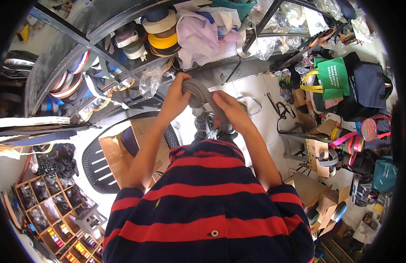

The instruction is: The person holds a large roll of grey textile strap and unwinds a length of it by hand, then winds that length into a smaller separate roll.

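Note:
A thick roll of grey webbing strap (197,91) is held up in front of me, in the upper middle of the head view. My left hand (176,97) is closed around the roll's left side, with the fingers partly behind it. On the other side, my right hand (230,109) grips a length of the strap that curves down from the roll, thumb pressed on its face. Below the roll, close to my body, pale strap loops (206,125) hang or lie in a bundle; my shirt partly hides them.
Ahead runs a dark metal shelf (124,24) with strap rolls, a yellow roll (162,41) and crumpled fabric (198,35). At left, a black plastic chair (95,160) bears a cardboard box (113,153). Rightward are a green bag (333,79), black strap (278,111) on the floor, and open cartons (328,206).

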Demonstrator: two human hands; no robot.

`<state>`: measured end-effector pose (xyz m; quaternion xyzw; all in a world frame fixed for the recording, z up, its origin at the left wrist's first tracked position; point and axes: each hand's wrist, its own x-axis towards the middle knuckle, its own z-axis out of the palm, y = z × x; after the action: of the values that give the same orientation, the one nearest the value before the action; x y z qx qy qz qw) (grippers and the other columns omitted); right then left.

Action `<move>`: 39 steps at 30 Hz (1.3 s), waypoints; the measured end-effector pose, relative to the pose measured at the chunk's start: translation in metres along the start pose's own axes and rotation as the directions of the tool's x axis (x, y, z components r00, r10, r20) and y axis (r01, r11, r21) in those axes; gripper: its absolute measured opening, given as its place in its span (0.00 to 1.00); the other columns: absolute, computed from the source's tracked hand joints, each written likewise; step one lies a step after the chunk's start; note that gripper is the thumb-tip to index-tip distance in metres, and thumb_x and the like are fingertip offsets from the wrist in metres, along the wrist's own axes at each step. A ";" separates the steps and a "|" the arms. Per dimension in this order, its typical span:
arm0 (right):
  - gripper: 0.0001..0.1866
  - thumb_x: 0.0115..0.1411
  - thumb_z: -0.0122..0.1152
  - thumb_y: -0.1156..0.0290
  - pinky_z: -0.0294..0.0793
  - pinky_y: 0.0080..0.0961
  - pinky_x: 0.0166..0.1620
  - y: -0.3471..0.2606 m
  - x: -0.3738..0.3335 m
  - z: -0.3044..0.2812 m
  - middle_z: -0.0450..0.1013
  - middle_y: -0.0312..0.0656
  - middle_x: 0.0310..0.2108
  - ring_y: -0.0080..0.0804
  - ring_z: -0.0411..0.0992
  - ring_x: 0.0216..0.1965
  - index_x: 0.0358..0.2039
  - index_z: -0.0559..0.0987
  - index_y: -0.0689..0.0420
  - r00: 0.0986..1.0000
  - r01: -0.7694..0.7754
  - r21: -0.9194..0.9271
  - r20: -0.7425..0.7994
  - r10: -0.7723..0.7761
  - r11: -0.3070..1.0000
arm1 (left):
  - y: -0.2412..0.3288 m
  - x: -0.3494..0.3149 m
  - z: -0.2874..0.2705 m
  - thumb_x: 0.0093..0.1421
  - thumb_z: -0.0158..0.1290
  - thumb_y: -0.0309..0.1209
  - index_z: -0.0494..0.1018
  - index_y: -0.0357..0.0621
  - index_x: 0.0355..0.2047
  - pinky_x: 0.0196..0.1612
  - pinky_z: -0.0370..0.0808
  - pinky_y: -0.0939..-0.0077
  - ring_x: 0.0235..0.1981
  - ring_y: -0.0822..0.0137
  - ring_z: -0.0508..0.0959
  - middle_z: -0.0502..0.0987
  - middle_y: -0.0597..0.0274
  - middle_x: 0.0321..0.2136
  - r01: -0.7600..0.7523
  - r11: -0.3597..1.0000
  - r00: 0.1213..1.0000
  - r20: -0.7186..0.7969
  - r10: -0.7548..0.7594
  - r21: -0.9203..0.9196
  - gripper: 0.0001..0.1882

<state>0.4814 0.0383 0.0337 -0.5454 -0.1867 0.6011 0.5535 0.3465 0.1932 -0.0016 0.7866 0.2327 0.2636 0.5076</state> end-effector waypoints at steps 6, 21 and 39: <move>0.11 0.64 0.53 0.64 0.72 0.21 0.26 0.058 0.004 0.009 0.71 0.37 0.25 0.23 0.71 0.22 0.35 0.73 0.60 0.991 0.129 0.127 0.009 -0.132 0.983 | -0.015 -0.020 0.039 0.65 0.38 0.31 0.64 0.43 0.46 0.42 0.73 0.64 0.37 0.59 0.74 0.72 0.56 0.39 0.292 0.176 0.797 0.138 -0.588 -0.940 0.12; 0.14 0.56 0.61 0.71 0.68 0.24 0.47 0.062 -0.005 -0.015 0.73 0.39 0.40 0.27 0.71 0.44 0.43 0.74 0.60 0.854 0.473 -0.256 -0.102 -0.510 0.843 | 0.032 -0.026 0.027 0.50 0.48 0.19 0.67 0.38 0.41 0.40 0.71 0.70 0.36 0.55 0.77 0.75 0.49 0.35 0.068 0.996 0.990 -0.117 -0.075 -0.064 0.16; 0.15 0.65 0.52 0.62 0.50 0.15 0.22 0.044 -0.025 -0.046 0.56 0.26 0.16 0.13 0.52 0.17 0.24 0.67 0.55 0.995 0.051 0.046 -0.086 -0.047 0.998 | 0.015 -0.014 -0.006 0.45 0.47 0.16 0.68 0.33 0.37 0.35 0.71 0.70 0.32 0.53 0.76 0.74 0.50 0.31 0.076 0.988 0.997 0.006 -0.078 0.134 0.15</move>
<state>0.4954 -0.0146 -0.0063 -0.5522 -0.1618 0.5680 0.5885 0.3331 0.1824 0.0119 0.8108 0.2771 0.2232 0.4648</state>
